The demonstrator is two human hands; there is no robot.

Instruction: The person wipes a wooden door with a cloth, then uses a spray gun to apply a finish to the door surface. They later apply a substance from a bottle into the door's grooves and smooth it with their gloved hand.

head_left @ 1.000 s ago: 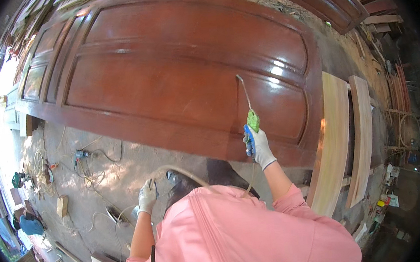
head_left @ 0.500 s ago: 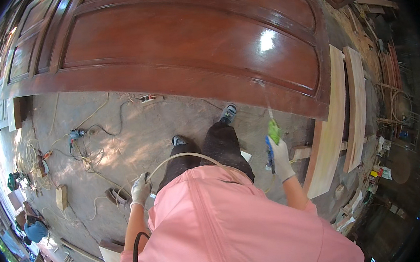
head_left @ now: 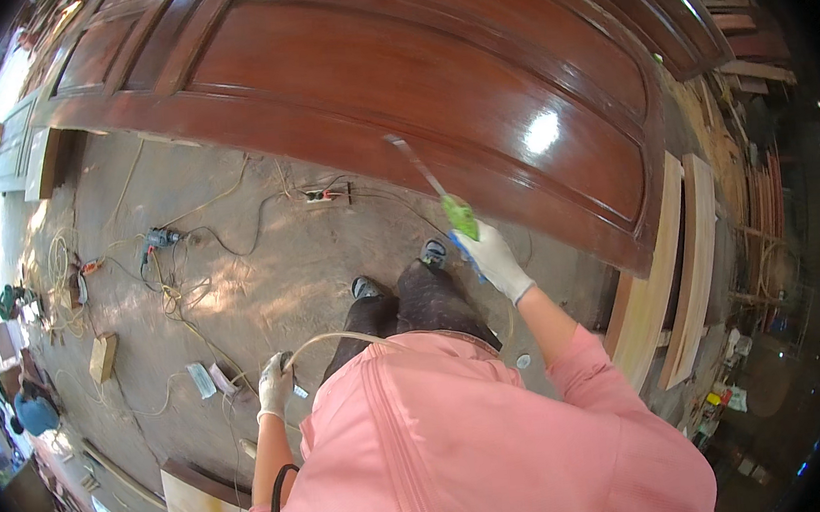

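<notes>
My right hand (head_left: 496, 258), in a white glove, is closed around a green hand tool with a long thin stem (head_left: 460, 216); it looks like an air blow gun. Blue shows beside the fingers. The stem's pale tip is over the near edge of a glossy reddish-brown panelled wooden door (head_left: 341, 130), and contact cannot be made out. My left hand (head_left: 276, 385), also gloved, grips a tan hose (head_left: 339, 337) at the left of my waist. The hose runs across my front; where it ends is hidden.
Pale planks (head_left: 691, 261) lie at the right under the door's end. On the floor at the left are a drill (head_left: 161, 239), tangled cords (head_left: 172, 296), a power strip (head_left: 327, 195) and a wooden block (head_left: 104, 357). Another person (head_left: 35, 411) crouches at the far left.
My right hand has swung left and farther forward with the green tool, its tip moving left along the door edge. My view has turned. The left hand still holds the hose.
</notes>
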